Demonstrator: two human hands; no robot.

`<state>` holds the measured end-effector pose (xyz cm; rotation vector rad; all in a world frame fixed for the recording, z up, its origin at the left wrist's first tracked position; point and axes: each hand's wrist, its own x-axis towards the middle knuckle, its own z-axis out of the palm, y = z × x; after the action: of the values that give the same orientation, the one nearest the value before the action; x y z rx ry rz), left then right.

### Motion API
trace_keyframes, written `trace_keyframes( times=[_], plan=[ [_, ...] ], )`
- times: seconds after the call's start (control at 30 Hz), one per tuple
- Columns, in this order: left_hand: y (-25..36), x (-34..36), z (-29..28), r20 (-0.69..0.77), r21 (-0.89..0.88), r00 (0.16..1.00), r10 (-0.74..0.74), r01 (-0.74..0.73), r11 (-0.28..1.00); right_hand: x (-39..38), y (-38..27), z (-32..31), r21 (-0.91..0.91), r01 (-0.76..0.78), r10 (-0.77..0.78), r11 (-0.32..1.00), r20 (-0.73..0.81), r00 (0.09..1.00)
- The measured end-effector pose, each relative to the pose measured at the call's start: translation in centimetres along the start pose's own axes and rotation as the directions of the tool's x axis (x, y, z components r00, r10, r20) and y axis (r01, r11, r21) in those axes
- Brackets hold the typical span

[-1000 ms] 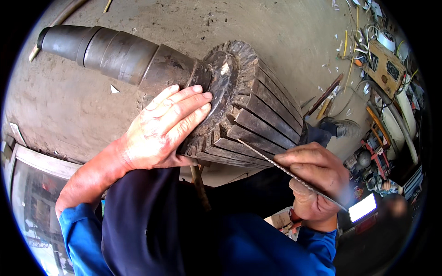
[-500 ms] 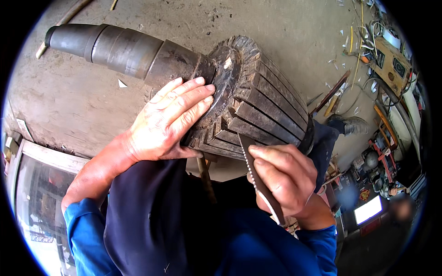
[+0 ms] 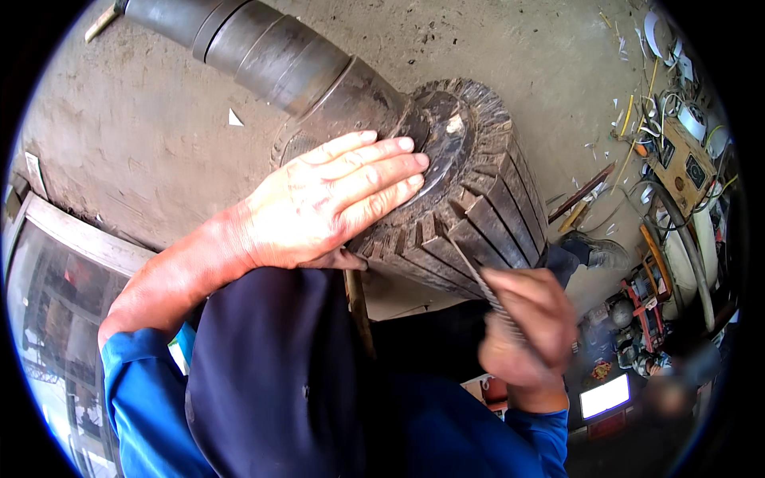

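Observation:
A heavy metal rotor with a slotted, grimy body (image 3: 510, 211) lies across in front of me, its stepped shaft (image 3: 291, 64) pointing to the upper left. My left hand (image 3: 335, 195) rests flat on the collar where shaft and body meet, fingers stretched out. Gripped in my right hand (image 3: 535, 323) is a saw blade (image 3: 496, 299) with a toothed edge. Its far tip meets the near side of the body, at the slots. Motion blurs the right hand and the blade's lower part.
A framed glass panel (image 3: 88, 235) stands at the left. On the right, cables and a wooden box (image 3: 681, 163) crowd the floor, with a dark shoe (image 3: 606, 253) nearer. A bright screen (image 3: 604, 397) and a blurred person are at lower right.
The rotor and both hands appear farther right in the picture, as the whole view has shifted. My right hand and the blade are now blurred; my left hand stays on the collar.

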<state>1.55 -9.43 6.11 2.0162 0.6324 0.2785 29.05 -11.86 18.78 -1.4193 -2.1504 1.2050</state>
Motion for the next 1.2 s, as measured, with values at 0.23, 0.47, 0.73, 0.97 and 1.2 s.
trace_keyframes(
  times=[0.23, 0.47, 0.73, 0.97, 1.2],
  plan=[
    [0.2, -0.2, 0.1, -0.012, -0.018, 1.0, -0.017, 0.016, 1.0, 0.4, -0.5, -0.5, -0.008, -0.038, 0.038, 0.999, -0.042, 0.998],
    [0.1, 0.2, 0.6, -0.064, -0.042, 0.998, -0.006, 0.003, 0.999, 0.6, 0.7, 0.8, -0.008, 0.047, -0.048, 0.999, -0.1, 0.994],
    [0.1, 0.2, 0.3, -0.052, -0.06, 0.999, -0.01, 0.007, 0.998, 0.2, -0.2, 0.1, -0.011, -0.036, 0.036, 0.999, -0.053, 0.998],
    [0.1, -0.1, 0.4, -0.046, -0.05, 0.999, 0.001, -0.003, 0.999, -0.1, -1.1, -0.3, -0.04, 0.008, -0.009, 0.999, -0.014, 1.0],
    [0.2, -0.2, 0.8, -0.073, -0.08, 0.997, -0.01, 0.004, 0.997, 1.6, 0.6, -1.5, 0.262, -0.191, 0.22, 0.946, -0.085, 0.972]
  ],
)
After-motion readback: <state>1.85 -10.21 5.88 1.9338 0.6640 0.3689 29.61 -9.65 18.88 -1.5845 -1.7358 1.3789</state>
